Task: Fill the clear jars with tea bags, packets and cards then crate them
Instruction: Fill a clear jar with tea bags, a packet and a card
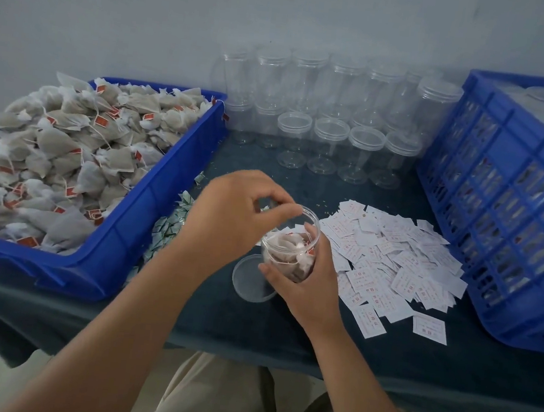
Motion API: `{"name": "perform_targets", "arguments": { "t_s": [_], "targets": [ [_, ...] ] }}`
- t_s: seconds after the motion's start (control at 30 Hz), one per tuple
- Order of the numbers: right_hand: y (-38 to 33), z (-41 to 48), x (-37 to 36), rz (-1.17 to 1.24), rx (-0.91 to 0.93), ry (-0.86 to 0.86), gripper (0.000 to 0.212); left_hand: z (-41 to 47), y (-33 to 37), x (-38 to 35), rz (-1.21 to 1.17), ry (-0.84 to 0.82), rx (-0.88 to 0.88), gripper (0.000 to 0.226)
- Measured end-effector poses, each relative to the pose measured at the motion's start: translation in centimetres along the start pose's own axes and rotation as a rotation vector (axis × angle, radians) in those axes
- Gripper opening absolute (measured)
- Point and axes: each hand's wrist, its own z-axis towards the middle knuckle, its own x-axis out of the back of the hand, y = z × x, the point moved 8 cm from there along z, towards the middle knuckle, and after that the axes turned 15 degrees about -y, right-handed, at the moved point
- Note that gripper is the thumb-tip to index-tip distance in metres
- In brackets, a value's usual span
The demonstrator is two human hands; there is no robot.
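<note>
jar point(292, 258): tea bags point(280, 244) in, lid point(249, 285) off at 7 o'clock | right hand point(311, 278) grips it; left hand point(229, 214) fingertips together over mouth, holding unclear | empty jars point(326, 137) at 12 o'clock remain

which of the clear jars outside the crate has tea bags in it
The jar gripped by the right hand at front centre, beside a loose lid. The jars in rows at the back are all empty.

We count one part-filled jar point(287, 251), one loose lid point(249, 285), one blue bin point(134, 225) and one blue crate point(485, 208). Four empty jars point(330, 134) make the front row; those behind blur together past our counting. The tea bags point(51, 149), cards point(392, 258) and packets point(164, 231) lie in uncountable heaps.
</note>
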Motion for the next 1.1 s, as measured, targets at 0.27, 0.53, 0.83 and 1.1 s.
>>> {"name": "perform_targets", "arguments": {
  "t_s": [0.27,0.53,0.83,1.1],
  "targets": [
    [-0.3,0.0,0.2,0.052,0.017,0.016,0.077,2.3,-2.8,-2.6,0.147,-0.150,0.128,0.033],
    [-0.1,-1.3,2.3,-0.071,0.011,0.329,0.083,2.4,-9.1,-3.6,0.011,-0.121,0.357,0.007],
    [1.8,-2.0,4.6,-0.002,-0.114,0.559,0.096,5.5,-11.2,-12.4,0.391,-0.387,0.357,0.040],
    [2.0,-1.5,4.4,-0.029,-0.152,0.523,0.098,5.4,-11.2,-12.4,0.282,-0.197,0.202,0.031]
  ]
}}
